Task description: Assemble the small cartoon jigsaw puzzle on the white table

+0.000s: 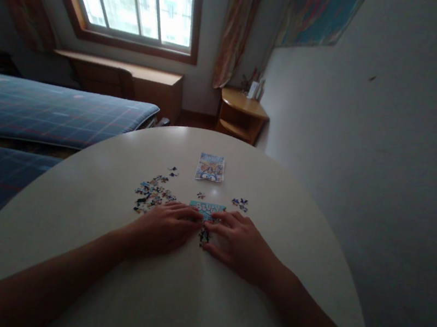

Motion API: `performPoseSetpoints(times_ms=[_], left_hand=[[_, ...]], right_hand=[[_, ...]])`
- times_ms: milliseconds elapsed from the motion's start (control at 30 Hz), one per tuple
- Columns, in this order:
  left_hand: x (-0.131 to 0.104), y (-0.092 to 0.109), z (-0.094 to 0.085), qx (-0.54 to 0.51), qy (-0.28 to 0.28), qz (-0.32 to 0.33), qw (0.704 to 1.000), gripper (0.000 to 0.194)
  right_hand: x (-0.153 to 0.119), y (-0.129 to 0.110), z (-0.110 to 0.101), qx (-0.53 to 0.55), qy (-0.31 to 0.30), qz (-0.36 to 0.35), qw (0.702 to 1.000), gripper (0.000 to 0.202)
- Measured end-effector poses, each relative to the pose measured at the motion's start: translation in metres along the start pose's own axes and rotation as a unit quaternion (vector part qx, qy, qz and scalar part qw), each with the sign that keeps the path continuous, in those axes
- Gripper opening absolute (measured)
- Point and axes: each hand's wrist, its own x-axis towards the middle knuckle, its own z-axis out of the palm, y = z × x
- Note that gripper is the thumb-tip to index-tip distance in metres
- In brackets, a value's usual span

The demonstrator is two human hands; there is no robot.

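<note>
A partly joined jigsaw puzzle [208,206] with a light-blue top edge and white lettering lies on the table before me. My left hand [173,227] rests over its left side, fingers stretched out flat and tips on the pieces. From the other side my right hand [231,237] reaches in with fingers spread, their tips touching the puzzle's right part. Between its thumb and forefinger a narrow strip of dark pieces [204,237] shows. Both hands cover much of the puzzle, and I cannot make out any piece held in either.
Loose jigsaw pieces [153,193] lie heaped at the left. Smaller groups of pieces [240,204] sit right and behind the puzzle. Farther back is a printed picture sheet [210,168]. The round white table [131,293] stands near a bed [56,113] and a wall [386,173].
</note>
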Motion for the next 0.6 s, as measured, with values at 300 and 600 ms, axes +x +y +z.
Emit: performPoseSetpoints(times_ms=[300, 600], left_hand=[[-0.001, -0.002, 0.001, -0.035, 0.009, -0.02, 0.999, 0.027], [0.0, -0.007, 0.001, 0.049, 0.058, -0.151, 0.986, 0.024]], right_hand=[[0.001, 0.007, -0.001, 0.016, 0.015, -0.028, 0.999, 0.037], [0.005, 0.019, 0.005, 0.058, 0.043, -0.042, 0.996, 0.027]])
